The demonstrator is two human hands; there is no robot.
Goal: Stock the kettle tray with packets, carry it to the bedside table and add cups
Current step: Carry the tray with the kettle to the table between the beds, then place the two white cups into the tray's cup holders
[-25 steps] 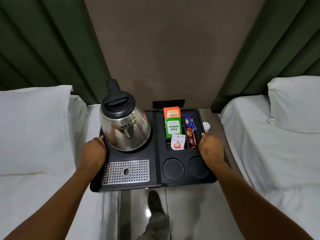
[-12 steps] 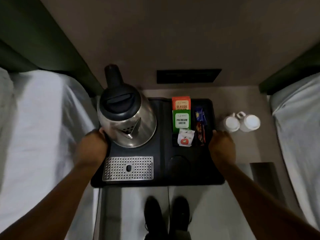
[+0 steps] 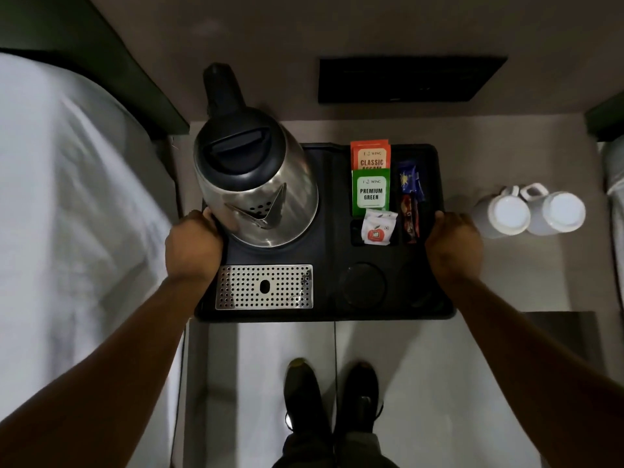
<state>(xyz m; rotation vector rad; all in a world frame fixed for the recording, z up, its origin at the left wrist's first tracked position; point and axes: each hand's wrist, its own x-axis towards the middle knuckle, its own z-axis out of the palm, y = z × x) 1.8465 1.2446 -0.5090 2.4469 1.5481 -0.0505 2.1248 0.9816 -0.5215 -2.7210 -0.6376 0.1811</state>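
Left hand: the left hand (image 3: pixel 193 243) is wrapped over the left rim of the kettle tray (image 3: pixel 332 228), fingers closed on the edge right beside the kettle (image 3: pixel 256 184).
Right hand: the right hand (image 3: pixel 452 246) is clamped on the right rim the same way, so both hands carry the load.
Tray position: it's over the bedside surface (image 3: pixel 526 275), far half above it, near edge hanging out over the floor; whether it touches down I cannot tell.
Doing it well: keep it level, set it flat and push it far enough in that the near edge is supported. That tall kettle on the left looks top-heavy, so no tilting.
Tray look: black moulded tray, perforated metal drip grille (image 3: pixel 264 287) near left, two round cup wells (image 3: pixel 363 287) near right, both bare.
Packets: orange Classic sachet (image 3: pixel 370 155), green Premium Green sachet (image 3: pixel 370 189), a small white pouch (image 3: pixel 377 228) and thin stick packets (image 3: pixel 410 201) in the far right slots.
Cups: two white cups (image 3: pixel 530 212) wait upside down on the surface, just right of the tray.
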